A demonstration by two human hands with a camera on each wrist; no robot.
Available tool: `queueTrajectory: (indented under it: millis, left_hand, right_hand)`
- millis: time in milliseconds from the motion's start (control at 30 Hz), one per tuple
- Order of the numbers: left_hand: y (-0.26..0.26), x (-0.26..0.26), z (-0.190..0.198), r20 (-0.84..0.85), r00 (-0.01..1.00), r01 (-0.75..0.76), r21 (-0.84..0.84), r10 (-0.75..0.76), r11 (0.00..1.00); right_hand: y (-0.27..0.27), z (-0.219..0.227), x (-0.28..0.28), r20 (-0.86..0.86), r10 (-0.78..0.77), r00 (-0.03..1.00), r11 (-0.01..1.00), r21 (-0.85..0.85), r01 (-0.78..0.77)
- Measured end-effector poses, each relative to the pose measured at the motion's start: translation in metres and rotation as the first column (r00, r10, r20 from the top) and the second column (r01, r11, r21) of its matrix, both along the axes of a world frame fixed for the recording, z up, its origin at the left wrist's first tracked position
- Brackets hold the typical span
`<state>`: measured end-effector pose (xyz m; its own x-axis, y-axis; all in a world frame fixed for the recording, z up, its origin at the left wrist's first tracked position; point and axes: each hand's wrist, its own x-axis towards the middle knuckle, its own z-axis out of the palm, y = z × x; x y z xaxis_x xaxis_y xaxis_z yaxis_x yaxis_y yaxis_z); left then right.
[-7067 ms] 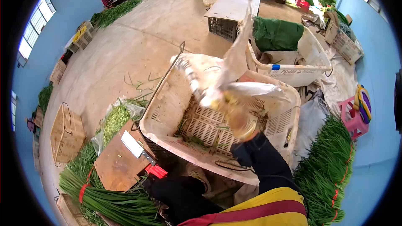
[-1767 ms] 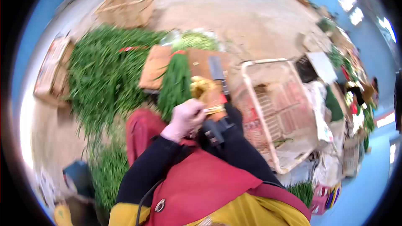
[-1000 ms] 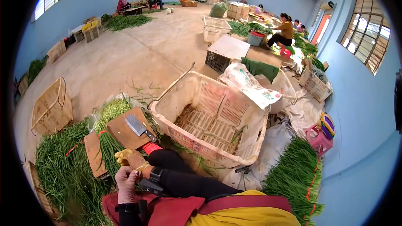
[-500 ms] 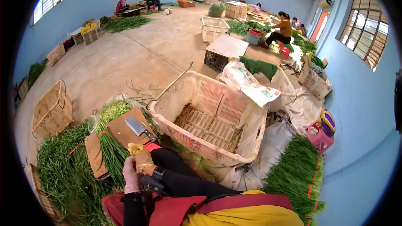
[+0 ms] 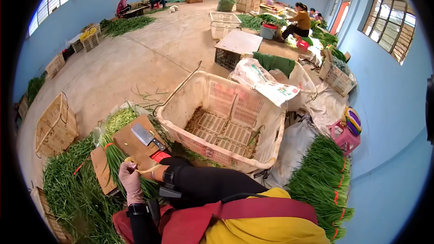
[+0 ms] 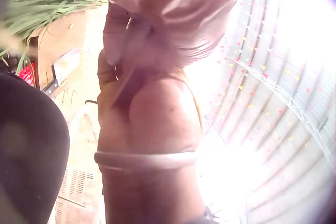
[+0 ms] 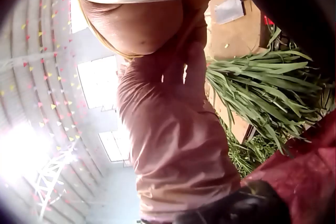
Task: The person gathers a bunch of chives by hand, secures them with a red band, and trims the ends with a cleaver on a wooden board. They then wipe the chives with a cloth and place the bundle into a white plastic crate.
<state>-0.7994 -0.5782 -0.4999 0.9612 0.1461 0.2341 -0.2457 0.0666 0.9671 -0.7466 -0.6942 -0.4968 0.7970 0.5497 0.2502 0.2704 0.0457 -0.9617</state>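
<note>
My left hand (image 5: 130, 183), in a thin pink glove, pinches the glove on my right hand (image 7: 139, 27) close over the cutting boards. That yellow glove (image 6: 105, 94) has its cuff stretched away from the wrist, and bare skin shows beside a pale bangle (image 6: 152, 160). The left hand covers most of the right fingers. Just under both hands, a bundle of long green leaves (image 7: 262, 85), tied with a red band, lies across a brown board (image 5: 128, 142). A cleaver (image 5: 143, 134) rests flat on the board's far side.
A large slatted crate (image 5: 217, 146) stands ahead, a white sack (image 5: 266, 81) draped over its back corner. Loose greens (image 5: 72, 185) heap up at left; tied bundles (image 5: 318, 178) line the right side by a pink stool (image 5: 345, 141). Several people sit farther back.
Earlier the right hand swung the white sack above the crate; the sack now lies over its corner. Both hands have come together by the board, and the glove's cuff has been pulled outward.
</note>
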Motion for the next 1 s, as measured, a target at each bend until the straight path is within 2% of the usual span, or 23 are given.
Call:
queueTrajectory:
  millis: [67, 100, 133, 200, 233, 267, 300, 333, 367, 400, 433, 467, 500, 600, 633, 667, 733, 767, 833, 867, 900, 933, 1000]
  left_hand:
    - [0.000, -0.004, 0.003, 0.013, 1.000, 0.021, -0.023, -0.020, 1.000]
    - [-0.001, -0.007, 0.003, 0.021, 0.999, 0.045, -0.051, -0.044, 0.998]
    - [-0.007, -0.012, 0.010, 0.018, 0.999, 0.050, -0.049, -0.049, 0.998]
    - [-0.019, -0.021, 0.028, -0.027, 0.996, 0.082, -0.101, -0.085, 0.992]
    - [-0.018, -0.019, 0.022, 0.008, 0.998, 0.066, -0.006, -0.066, 0.998]
    - [-0.014, -0.018, 0.012, 0.006, 0.997, 0.072, -0.003, -0.072, 0.997]
    - [-0.011, -0.017, 0.001, 0.139, 0.990, -0.052, 0.251, 0.017, 0.967]
    - [-0.009, -0.017, -0.005, 0.286, 0.956, -0.203, 0.468, 0.070, 0.860]
    - [-0.016, -0.023, 0.002, 0.463, 0.885, -0.333, 0.536, 0.060, 0.776]
    - [-0.011, -0.023, -0.007, 0.465, 0.884, -0.334, 0.537, 0.059, 0.775]
    - [-0.004, -0.019, -0.025, 0.493, 0.866, -0.373, 0.523, 0.086, 0.766]
    - [-0.006, -0.016, -0.032, 0.520, 0.847, -0.410, 0.508, 0.110, 0.758]
    - [-0.011, -0.013, -0.040, 0.038, 0.990, -0.121, -0.230, 0.133, 0.966]
    - [0.014, 0.011, -0.046, 0.149, 0.978, -0.130, -0.101, 0.144, 0.986]
    - [0.007, 0.013, -0.037, 0.203, 0.950, -0.241, -0.008, 0.238, 0.970]
    - [0.006, 0.012, -0.023, 0.166, 0.965, -0.202, -0.026, 0.203, 0.979]
    - [0.014, 0.008, -0.021, 0.391, 0.917, -0.248, 0.399, 0.081, 0.883]
    - [0.011, 0.000, -0.010, 0.264, 0.964, -0.141, 0.410, 0.031, 0.901]
    - [0.013, -0.018, 0.012, 0.029, 0.987, 0.142, 0.308, -0.158, 0.941]
    - [0.005, -0.035, 0.040, -0.105, 0.947, 0.307, 0.011, -0.304, 0.952]
    - [0.009, -0.041, 0.040, -0.124, 0.948, 0.294, -0.017, -0.294, 0.956]
    - [0.013, -0.043, 0.039, -0.138, 0.948, 0.283, -0.039, -0.286, 0.958]
    - [0.020, -0.045, 0.029, -0.159, 0.924, 0.329, -0.137, -0.349, 0.934]
  right_hand:
    - [0.003, -0.001, -0.003, 0.321, -0.114, 0.940, 0.961, -0.204, 0.186]
    - [0.002, -0.005, -0.010, 0.240, -0.120, 0.963, 0.985, -0.089, 0.145]
    - [-0.003, 0.003, -0.019, 0.237, -0.126, 0.963, 0.985, -0.087, 0.150]
    - [-0.010, 0.017, -0.034, -0.123, -0.146, 0.982, 0.989, 0.005, 0.148]
    - [0.007, -0.011, -0.027, -0.259, -0.154, 0.953, 0.973, 0.127, 0.192]
    - [0.026, -0.047, -0.007, -0.261, -0.159, 0.952, 0.971, 0.130, 0.198]
    - [0.042, -0.083, 0.020, -0.300, 0.357, 0.885, 0.801, 0.586, -0.124]
    - [0.051, -0.102, 0.032, -0.082, 0.766, 0.638, 0.333, 0.900, -0.283]
    - [0.051, -0.087, 0.015, -0.206, 0.556, 0.805, 0.541, 0.825, -0.163]
    - [0.049, -0.071, 0.001, -0.302, 0.309, 0.902, 0.707, 0.707, -0.006]
    - [0.046, -0.057, -0.010, -0.335, 0.126, 0.934, 0.771, 0.625, 0.120]
    - [0.046, -0.049, -0.018, -0.340, -0.031, 0.940, 0.793, 0.564, 0.230]
    - [0.046, -0.041, -0.024, -0.318, -0.141, 0.938, 0.787, 0.538, 0.301]
    - [0.057, -0.035, -0.027, -0.268, -0.346, 0.899, 0.743, 0.507, 0.437]
    - [0.058, -0.038, -0.025, -0.267, -0.348, 0.899, 0.744, 0.505, 0.438]
    - [0.063, -0.039, -0.020, -0.329, -0.368, 0.870, 0.767, 0.421, 0.484]
    - [0.067, -0.039, -0.009, -0.435, -0.425, 0.794, 0.793, 0.243, 0.558]
    - [0.034, -0.009, -0.023, -0.433, -0.306, 0.848, 0.898, 0.165, 0.408]
    - [0.027, -0.028, -0.008, -0.371, -0.295, 0.881, 0.924, 0.124, 0.361]
    - [0.026, -0.041, -0.008, -0.313, -0.266, 0.912, 0.949, 0.081, 0.305]
    - [0.015, -0.038, -0.012, -0.204, -0.259, 0.944, 0.962, 0.037, 0.272]
    - [-0.001, -0.008, -0.022, -0.211, -0.257, 0.943, 0.962, 0.035, 0.270]
    - [-0.029, 0.067, -0.048, -0.469, -0.024, 0.883, 0.992, -0.117, -0.035]
